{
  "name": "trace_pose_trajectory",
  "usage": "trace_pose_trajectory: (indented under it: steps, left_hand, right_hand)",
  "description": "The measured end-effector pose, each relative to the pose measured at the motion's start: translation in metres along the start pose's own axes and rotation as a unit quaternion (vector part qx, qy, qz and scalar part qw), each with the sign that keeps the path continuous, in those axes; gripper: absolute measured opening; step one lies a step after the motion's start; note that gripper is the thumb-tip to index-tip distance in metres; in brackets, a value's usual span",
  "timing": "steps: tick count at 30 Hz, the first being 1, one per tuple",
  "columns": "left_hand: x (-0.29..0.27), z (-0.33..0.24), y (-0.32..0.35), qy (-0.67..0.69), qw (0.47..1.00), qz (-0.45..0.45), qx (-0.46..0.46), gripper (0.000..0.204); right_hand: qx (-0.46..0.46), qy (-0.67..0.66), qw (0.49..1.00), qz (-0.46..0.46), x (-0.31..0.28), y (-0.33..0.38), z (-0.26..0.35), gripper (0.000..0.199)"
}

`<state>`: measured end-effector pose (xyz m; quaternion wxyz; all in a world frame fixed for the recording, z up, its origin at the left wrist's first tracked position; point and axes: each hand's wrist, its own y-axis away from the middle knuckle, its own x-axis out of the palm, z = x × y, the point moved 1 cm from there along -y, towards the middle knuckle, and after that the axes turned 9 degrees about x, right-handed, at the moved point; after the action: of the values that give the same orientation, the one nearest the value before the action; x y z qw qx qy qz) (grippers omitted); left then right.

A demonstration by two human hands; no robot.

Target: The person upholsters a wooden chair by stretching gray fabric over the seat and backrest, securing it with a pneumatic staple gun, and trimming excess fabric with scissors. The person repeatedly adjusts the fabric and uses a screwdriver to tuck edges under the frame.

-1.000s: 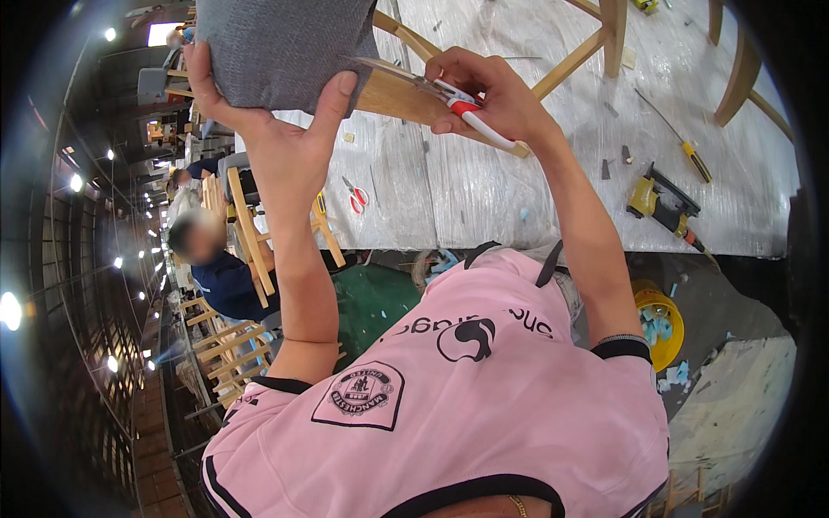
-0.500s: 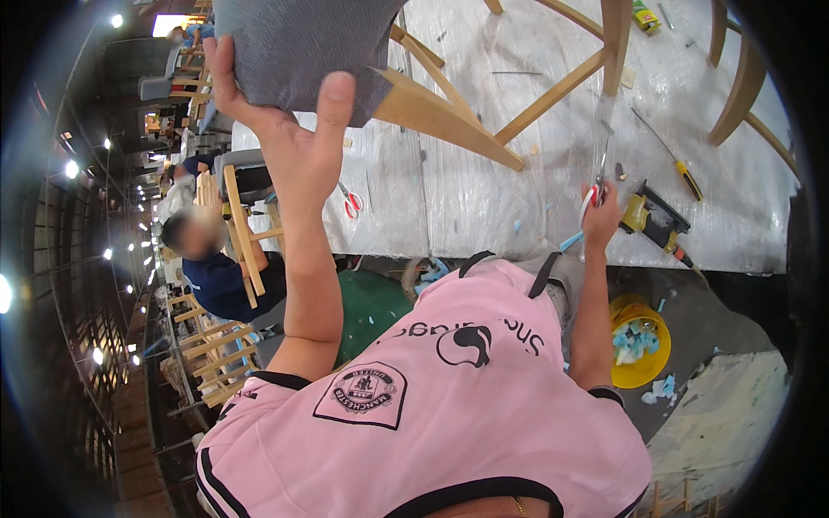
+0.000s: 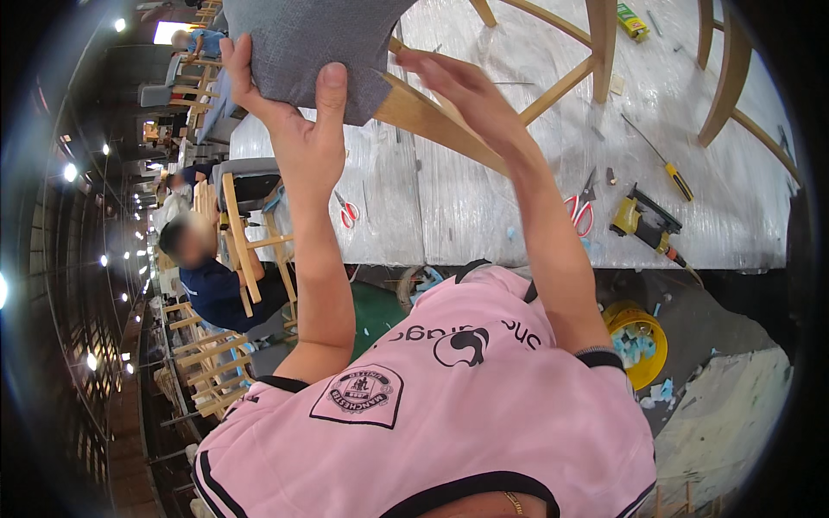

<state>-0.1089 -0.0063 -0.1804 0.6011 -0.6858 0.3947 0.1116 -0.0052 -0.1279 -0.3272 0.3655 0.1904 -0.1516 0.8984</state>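
Observation:
A wooden chair with a grey fabric-covered part (image 3: 311, 52) lies tipped on the plastic-covered table. My left hand (image 3: 298, 121) grips the lower corner of that fabric part, thumb in front and fingers spread along its left side. Beside the fabric's right edge, my right hand (image 3: 471, 99) reaches over the wooden rail (image 3: 414, 116) with its fingers stretched out and nothing in them. Whether its fingertips touch the chair I cannot tell. Red-handled scissors (image 3: 582, 209) lie on the table below my right hand, left of a yellow and black staple gun (image 3: 643, 216).
A yellow-handled screwdriver (image 3: 678, 181) and a green and yellow box (image 3: 631, 22) lie to the right. A second pair of scissors (image 3: 347, 213) is near my left forearm. Below the table edge stands a yellow bucket of scraps (image 3: 652, 350). A co-worker (image 3: 207, 272) sits at left among chair frames.
My right hand has let go of the scissors, now lying on the table, and has moved up and left to the chair. My left hand keeps its grip; the fabric part has shifted slightly.

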Motion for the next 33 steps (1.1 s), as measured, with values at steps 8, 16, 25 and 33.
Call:
trace_pose_trajectory:
  steps: [8, 16, 25, 33]
  left_hand:
    - [-0.002, -0.001, 0.002, 0.009, 1.0, 0.008, -0.001, 0.095]
    - [0.004, 0.0, 0.003, 0.047, 0.998, -0.038, -0.013, 0.092]
    - [-0.001, 0.003, 0.002, 0.049, 0.999, -0.004, -0.006, 0.094]
    - [-0.007, -0.005, -0.003, -0.025, 1.0, 0.005, 0.012, 0.092]
  right_hand:
    - [-0.038, -0.242, 0.965, 0.091, 0.024, -0.013, 0.024, 0.045]
    - [-0.016, -0.095, 0.994, -0.05, 0.028, 0.0, 0.029, 0.03]
    - [-0.011, -0.116, 0.992, -0.052, 0.04, -0.004, 0.027, 0.026]
    - [0.004, -0.161, 0.985, 0.061, 0.014, -0.019, 0.029, 0.033]
